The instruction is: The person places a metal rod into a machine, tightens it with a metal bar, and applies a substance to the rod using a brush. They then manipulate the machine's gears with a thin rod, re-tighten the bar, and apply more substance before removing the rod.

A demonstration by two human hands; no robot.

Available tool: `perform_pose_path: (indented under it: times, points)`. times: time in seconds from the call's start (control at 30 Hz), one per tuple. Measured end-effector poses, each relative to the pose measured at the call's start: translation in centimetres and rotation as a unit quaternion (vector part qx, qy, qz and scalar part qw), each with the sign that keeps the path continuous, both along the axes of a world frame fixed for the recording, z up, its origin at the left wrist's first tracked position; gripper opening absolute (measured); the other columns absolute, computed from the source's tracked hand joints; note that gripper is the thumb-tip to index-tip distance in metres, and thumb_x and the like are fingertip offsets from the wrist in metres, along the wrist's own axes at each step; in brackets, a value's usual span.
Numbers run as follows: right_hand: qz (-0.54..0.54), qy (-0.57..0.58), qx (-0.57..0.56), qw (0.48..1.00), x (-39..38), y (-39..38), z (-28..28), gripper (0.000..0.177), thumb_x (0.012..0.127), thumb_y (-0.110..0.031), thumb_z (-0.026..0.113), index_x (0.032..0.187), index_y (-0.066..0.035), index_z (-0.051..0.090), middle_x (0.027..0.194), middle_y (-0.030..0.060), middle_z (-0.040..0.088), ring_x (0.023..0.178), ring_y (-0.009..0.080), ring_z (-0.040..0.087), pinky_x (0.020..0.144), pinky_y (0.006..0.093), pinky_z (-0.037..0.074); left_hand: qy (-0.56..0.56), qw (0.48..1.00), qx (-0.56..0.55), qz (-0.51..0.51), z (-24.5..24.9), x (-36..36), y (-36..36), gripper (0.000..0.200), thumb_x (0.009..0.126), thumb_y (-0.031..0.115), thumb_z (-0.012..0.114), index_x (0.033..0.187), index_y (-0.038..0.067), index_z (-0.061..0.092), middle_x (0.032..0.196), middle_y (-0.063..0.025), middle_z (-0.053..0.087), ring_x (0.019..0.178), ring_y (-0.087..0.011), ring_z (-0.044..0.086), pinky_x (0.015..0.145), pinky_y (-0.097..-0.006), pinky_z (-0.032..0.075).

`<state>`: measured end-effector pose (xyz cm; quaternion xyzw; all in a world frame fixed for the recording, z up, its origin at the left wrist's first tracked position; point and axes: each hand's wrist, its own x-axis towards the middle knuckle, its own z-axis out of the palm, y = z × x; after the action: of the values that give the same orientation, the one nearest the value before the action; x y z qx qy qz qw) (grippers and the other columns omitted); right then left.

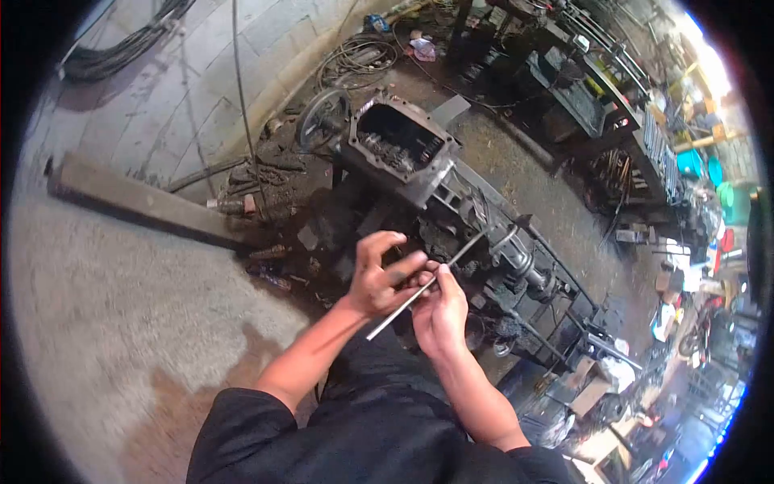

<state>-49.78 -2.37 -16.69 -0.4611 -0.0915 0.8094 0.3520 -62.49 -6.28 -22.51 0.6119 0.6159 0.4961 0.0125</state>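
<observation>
My right hand (pixel 442 315) grips a thin metal rod (pixel 393 317), with the thumb pressed along it. The rod slants from its near end at lower left to its far end at upper right, overlapping the machine in this view. Beside it, my left hand (pixel 377 278) is raised with its fingers apart and slightly curled, the fingertips close to the rod and to my right fingers. Beyond both hands stands a greasy machine frame (pixel 455 194). An open-topped metal housing (pixel 442 168) with bolt holes round its rim sits at its far end, dark inside.
A handwheel (pixel 322 119) stands left of the housing. On the left, a long metal beam (pixel 145 198) lies over the concrete floor. Coiled hose (pixel 359 63) rests by the wall. A cluttered metal rack (pixel 572 89) stands at back right, with loose parts and a cardboard box (pixel 592 397) along the right.
</observation>
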Motion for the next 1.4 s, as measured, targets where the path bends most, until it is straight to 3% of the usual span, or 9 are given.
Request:
perform_pose_path:
  times: [0.1, 0.33, 0.6, 0.73, 1.07, 1.13, 1.27, 1.33, 1.4]
  points:
    - [0.032, -0.080, 0.103, 0.991, -4.5, 2.5, 0.0, 0.040, 0.103, -0.030, 0.049, 0.124, 0.004, 0.056, 0.068, -0.0020, 0.049, 0.057, 0.0084, 0.048, 0.062, 0.0307, 0.051, 0.013, 1.000, -0.003, -0.025, -1.5, -11.6, 4.3, 0.075, 0.078, 0.059, 0.072, 0.131, 0.009, 0.054, 0.125, -0.0158, 0.053, 0.117, -0.0355, 0.050, 0.101, -0.0481, 0.038]
    - [0.052, -0.193, 0.092, 0.975, -10.0, 4.8, -2.9, 0.037, 0.102, -0.020, 0.051, 0.135, -0.002, 0.051, 0.064, -0.0040, 0.044, 0.052, 0.0045, 0.041, 0.048, 0.0238, 0.047, 0.183, 0.970, -0.152, 0.057, -3.9, -30.0, 16.7, 0.044, 0.087, 0.033, 0.065, 0.124, 0.010, 0.061, 0.128, -0.0115, 0.054, 0.127, -0.0331, 0.044, 0.108, -0.0468, 0.032]
    - [0.122, -0.317, 0.124, 0.932, -12.2, 7.3, -3.8, 0.047, 0.103, -0.014, 0.042, 0.149, -0.005, 0.036, 0.064, -0.0022, 0.044, 0.046, 0.0059, 0.041, 0.042, 0.0242, 0.044, 0.014, 0.966, -0.258, 0.015, -8.4, -32.6, 20.4, 0.051, 0.087, 0.032, 0.064, 0.131, 0.007, 0.057, 0.141, -0.0157, 0.047, 0.125, -0.0395, 0.050, 0.103, -0.0453, 0.042]
    - [0.129, -0.287, 0.129, 0.941, -13.3, 8.7, -4.9, 0.047, 0.104, -0.014, 0.041, 0.149, -0.005, 0.035, 0.063, -0.0028, 0.042, 0.047, 0.0067, 0.041, 0.041, 0.0253, 0.042, 0.137, 0.907, -0.396, -0.033, -6.7, -32.7, 21.1, 0.057, 0.087, 0.029, 0.065, 0.140, 0.017, 0.050, 0.148, -0.0163, 0.040, 0.131, -0.0390, 0.046, 0.105, -0.0450, 0.042]
    - [0.268, -0.379, 0.271, 0.843, -10.4, 9.4, -5.0, 0.043, 0.099, -0.010, 0.046, 0.140, 0.004, 0.043, 0.066, 0.0038, 0.050, 0.060, 0.0115, 0.049, 0.056, 0.0326, 0.044, 0.258, 0.910, -0.320, -0.056, -7.0, -32.7, 21.4, 0.055, 0.084, 0.031, 0.067, 0.134, 0.012, 0.055, 0.146, -0.0120, 0.043, 0.136, -0.0323, 0.039, 0.111, -0.0455, 0.034]
    - [0.272, -0.330, 0.212, 0.879, -8.7, 8.1, -2.3, 0.038, 0.098, -0.012, 0.049, 0.133, 0.002, 0.048, 0.065, 0.0043, 0.053, 0.059, 0.0119, 0.052, 0.055, 0.0320, 0.045, 0.280, 0.905, -0.317, -0.053, -6.9, -32.5, 21.8, 0.056, 0.083, 0.032, 0.068, 0.133, 0.012, 0.056, 0.145, -0.0122, 0.045, 0.136, -0.0317, 0.038, 0.110, -0.0449, 0.035]
    - [0.412, -0.474, 0.171, 0.759, -6.0, 7.8, 1.9, 0.029, 0.095, -0.014, 0.056, 0.121, -0.001, 0.055, 0.079, 0.0166, 0.068, 0.071, 0.0252, 0.069, 0.066, 0.0382, 0.053, 0.312, 0.863, -0.394, -0.042, -6.8, -32.4, 22.9, 0.059, 0.081, 0.033, 0.069, 0.134, 0.012, 0.056, 0.143, -0.0129, 0.048, 0.135, -0.0322, 0.041, 0.109, -0.0451, 0.036]
    - [0.415, -0.546, 0.348, 0.640, -4.2, 8.0, 1.1, 0.031, 0.091, -0.014, 0.058, 0.122, -0.006, 0.057, 0.092, 0.0233, 0.068, 0.084, 0.0419, 0.067, 0.075, 0.0507, 0.054, 0.298, 0.860, -0.412, -0.052, -6.9, -32.6, 23.2, 0.060, 0.080, 0.034, 0.069, 0.134, 0.012, 0.056, 0.143, -0.0131, 0.048, 0.134, -0.0324, 0.042, 0.109, -0.0455, 0.037]
    - [0.462, -0.599, 0.406, 0.512, -3.8, 9.8, 2.0, 0.033, 0.090, -0.013, 0.054, 0.123, -0.008, 0.059, 0.092, 0.0198, 0.068, 0.082, 0.0400, 0.068, 0.073, 0.0507, 0.054, 0.277, 0.862, -0.422, -0.055, -7.0, -32.7, 23.2, 0.060, 0.080, 0.035, 0.070, 0.134, 0.012, 0.056, 0.144, -0.0138, 0.048, 0.134, -0.0333, 0.043, 0.109, -0.0465, 0.038]
